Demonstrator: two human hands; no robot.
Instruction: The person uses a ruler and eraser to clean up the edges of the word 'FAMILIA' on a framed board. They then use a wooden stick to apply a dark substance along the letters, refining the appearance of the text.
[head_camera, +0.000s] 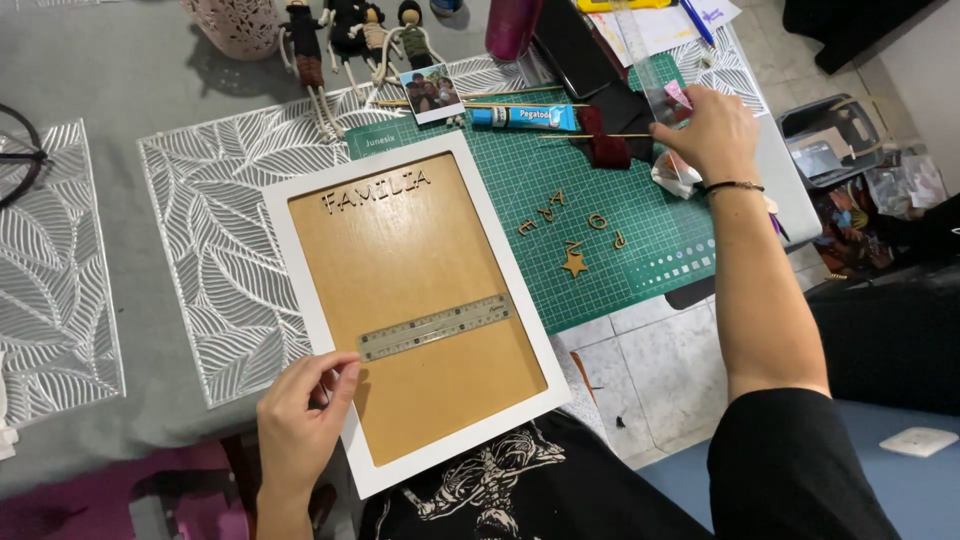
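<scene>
Bare arms, black clothing

The right hand (705, 130) has a thin black band at the wrist and a black short sleeve (790, 460) above; the left hand (300, 410) is bare; a black shirt (500, 490) carries a white skeletal print.

Home craft table | green cutting mat (600, 230) under the right hand (705, 130) | glue tube (525, 117) beside it | yarn dolls (350, 35) beyond | tiled floor (650, 370) below

A grey surface (120, 70) carries silver leaf-pattern mats (220, 230); pale marbled floor tiles (660, 380) show below its edge under even light.
</scene>
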